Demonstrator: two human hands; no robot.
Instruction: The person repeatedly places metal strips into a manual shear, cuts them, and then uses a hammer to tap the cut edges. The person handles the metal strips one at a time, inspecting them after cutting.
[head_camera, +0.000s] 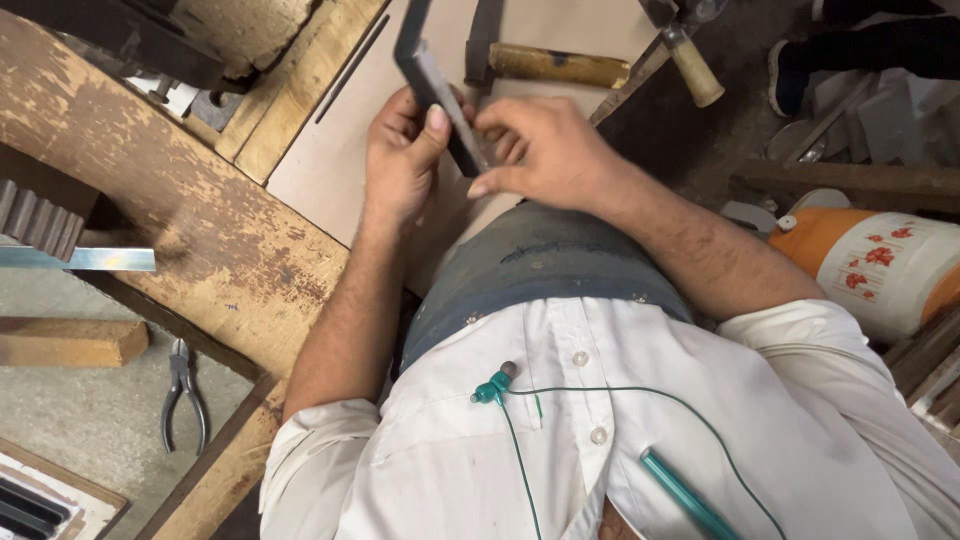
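My left hand (402, 155) grips a dark metal try square (428, 75) by its flat blade, thumb pressed along it. My right hand (545, 150) pinches the lower end of the same square from the right side. Both hands meet just above my waist, over a pale board (340, 150) lying on the worn wooden workbench (190, 220). The square's stock angles up toward the top edge of the view.
A wooden-handled tool (560, 65) and a hammer (690, 65) lie on the board beyond my hands. Pliers (183, 395) rest on the floor at the left, beside a wood block (65, 342). An orange and white flowered jug (875, 262) stands at the right.
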